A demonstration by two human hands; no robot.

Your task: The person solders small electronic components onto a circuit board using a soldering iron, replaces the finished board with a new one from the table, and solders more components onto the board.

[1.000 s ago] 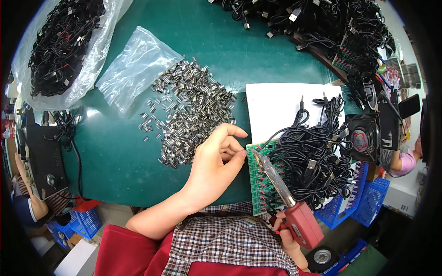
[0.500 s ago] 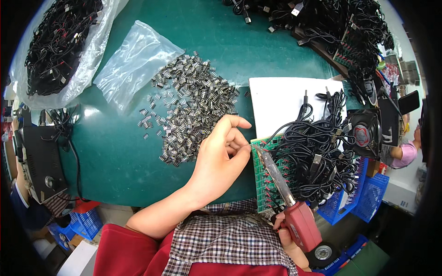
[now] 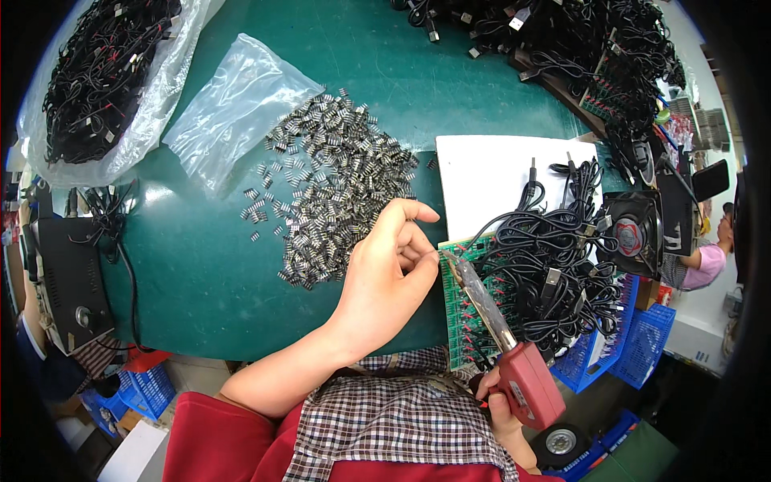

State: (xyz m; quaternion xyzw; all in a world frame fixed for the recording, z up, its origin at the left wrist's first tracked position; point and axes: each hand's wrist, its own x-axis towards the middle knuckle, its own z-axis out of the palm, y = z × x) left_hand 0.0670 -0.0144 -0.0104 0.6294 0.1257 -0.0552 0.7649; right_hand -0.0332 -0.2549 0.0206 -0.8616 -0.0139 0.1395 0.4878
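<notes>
1. Currently, I am pinching a thin solder wire in my left hand, feeding it at the green jig board beside the cables.
2. I am gripping the red soldering gun in my right hand, keeping its tip steady on the joint.

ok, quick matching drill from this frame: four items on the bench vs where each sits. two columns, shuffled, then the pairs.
Things:
1. soldering gun
2. pile of small metal connectors
3. clear plastic bag
4. small fan

Places:
A. lying flat on the green mat, up and left of the pile
B. far right, beside the tangle of black cables
C. in the right hand, tip on the green circuit board
D. mid-mat, just beyond the left hand

Pairs: 1-C, 2-D, 3-A, 4-B
</notes>
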